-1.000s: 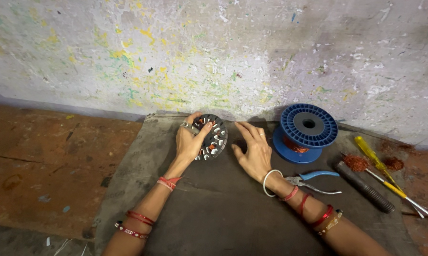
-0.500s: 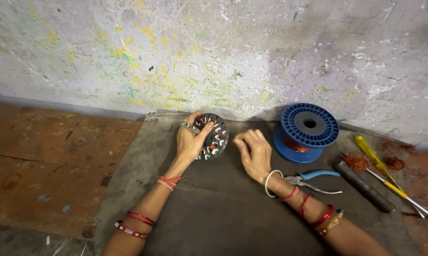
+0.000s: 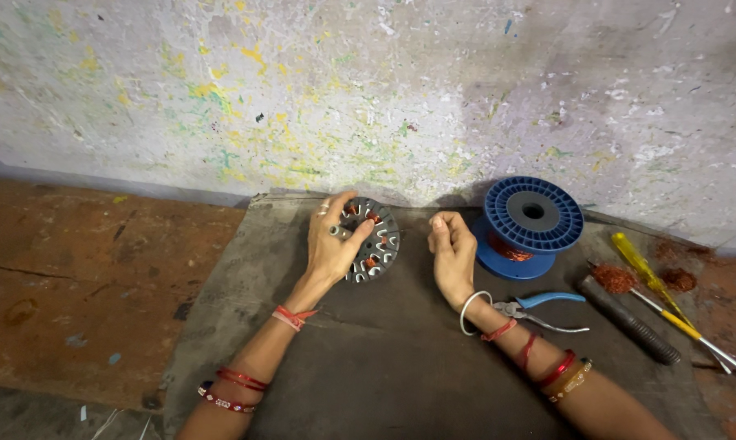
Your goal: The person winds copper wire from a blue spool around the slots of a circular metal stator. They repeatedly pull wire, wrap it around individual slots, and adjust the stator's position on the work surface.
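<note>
Left hand: we see the left hand (image 3: 333,242) gripping the round slotted metal stator (image 3: 370,240) on the dark cloth (image 3: 384,367).
Right hand: our right hand (image 3: 452,254) curls loosely closed, empty, beside the blue wire spool (image 3: 527,226).

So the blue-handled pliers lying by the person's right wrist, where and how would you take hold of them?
Probably by the blue handle, coming from above and from the right. The pliers lie flat on the dark mat, their metal jaws pointing toward the right hand wrist and partly tucked near the bangle, while the handles splay out free on the open side.
</note>
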